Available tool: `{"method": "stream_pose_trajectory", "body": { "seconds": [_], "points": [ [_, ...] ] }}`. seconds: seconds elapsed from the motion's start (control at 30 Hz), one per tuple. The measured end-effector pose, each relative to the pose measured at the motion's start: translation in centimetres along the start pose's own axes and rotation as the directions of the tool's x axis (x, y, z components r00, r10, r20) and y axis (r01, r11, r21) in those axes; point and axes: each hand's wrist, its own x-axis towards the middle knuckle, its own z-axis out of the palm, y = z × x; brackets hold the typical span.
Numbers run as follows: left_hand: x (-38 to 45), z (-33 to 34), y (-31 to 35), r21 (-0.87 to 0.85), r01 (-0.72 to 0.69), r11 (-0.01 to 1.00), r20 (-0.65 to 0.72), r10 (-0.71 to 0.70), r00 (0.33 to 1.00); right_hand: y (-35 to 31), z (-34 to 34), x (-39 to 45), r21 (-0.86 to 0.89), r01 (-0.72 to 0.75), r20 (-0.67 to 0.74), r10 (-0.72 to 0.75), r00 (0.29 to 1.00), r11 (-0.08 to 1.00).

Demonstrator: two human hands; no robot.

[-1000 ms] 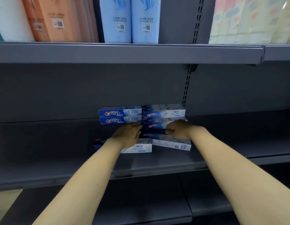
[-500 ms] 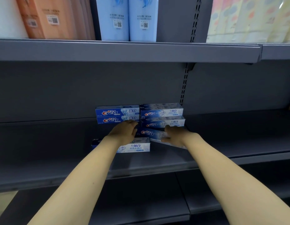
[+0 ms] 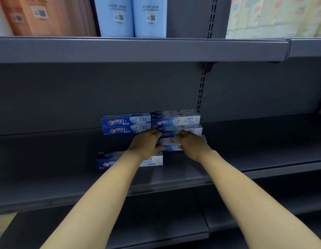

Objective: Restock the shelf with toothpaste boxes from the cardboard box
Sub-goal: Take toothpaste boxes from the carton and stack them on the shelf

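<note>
On the grey middle shelf (image 3: 249, 151), two blue Crest toothpaste boxes (image 3: 125, 124) are stacked at the back. To their right stands a stack of white-and-blue toothpaste boxes (image 3: 176, 119). At the foot of that stack lies one more toothpaste box (image 3: 169, 144). My left hand (image 3: 145, 143) holds its left end, fingers over the top and thumb along the front. My right hand (image 3: 192, 143) curls over its right end. Another toothpaste box (image 3: 109, 161) lies loose in front, partly under my left forearm. The cardboard box is out of view.
The upper shelf (image 3: 138, 49) carries orange packs (image 3: 48, 15), two light blue packs (image 3: 131, 17) and pastel patterned packs (image 3: 274, 15). A slotted upright (image 3: 202, 87) runs behind the stacks. Bare shelf stretches left and right of the boxes, and a lower shelf (image 3: 156, 221) lies beneath my arms.
The box under my right hand has slid back from the shelf front against the right stack. My left hand has left the loose front box and moved right onto this box's left end.
</note>
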Motion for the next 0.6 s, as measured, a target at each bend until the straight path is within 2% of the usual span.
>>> {"method": "stream_pose_trajectory", "body": {
  "seconds": [0.17,0.3,0.6],
  "points": [
    [1.6,1.1,1.0,0.037,-0.001,0.999,-0.065,0.004,0.998,1.9,-1.3,1.4,-0.033,0.004,-0.156,-0.009,0.988,0.999],
    [3.0,1.3,1.2,0.047,-0.010,0.999,-0.161,0.017,0.987,3.0,-1.4,2.8,-0.043,-0.024,-0.188,0.015,0.982,0.999],
    [4.4,3.2,1.3,0.033,-0.001,0.999,-0.104,0.004,0.995,4.6,0.3,5.0,-0.040,-0.012,-0.178,0.004,0.984,0.999]
  ]
}}
